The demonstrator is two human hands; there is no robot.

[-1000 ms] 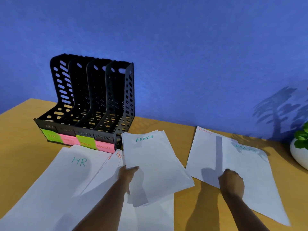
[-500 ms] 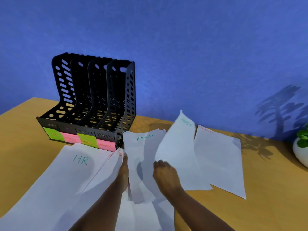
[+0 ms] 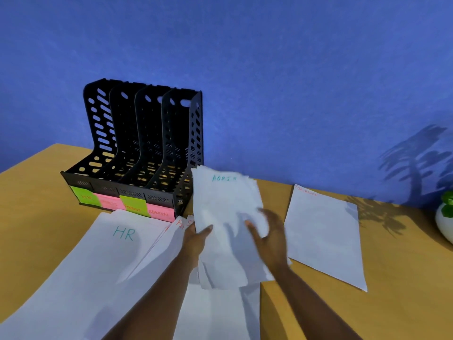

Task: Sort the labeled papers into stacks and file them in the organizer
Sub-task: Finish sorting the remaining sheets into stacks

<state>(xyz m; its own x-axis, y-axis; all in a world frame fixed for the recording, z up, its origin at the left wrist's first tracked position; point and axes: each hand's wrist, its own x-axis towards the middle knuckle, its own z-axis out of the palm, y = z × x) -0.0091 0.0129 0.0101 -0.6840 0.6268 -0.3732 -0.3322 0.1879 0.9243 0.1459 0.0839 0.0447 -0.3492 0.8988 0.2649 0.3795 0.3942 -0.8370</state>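
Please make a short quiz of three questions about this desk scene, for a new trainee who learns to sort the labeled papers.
1. True or false: the black organizer already holds papers in its slots.
2. Which word is written on the sheet lying alone at the right? A) HR B) FINANCE C) ADMIN
3. Fill in: the left hand and right hand together hold the ___ stack.

Key
1. False: the slots look empty, and all the papers are on the desk or in the hands.
2. B.
3. ADMIN; the HR sheet lies to the left of it.
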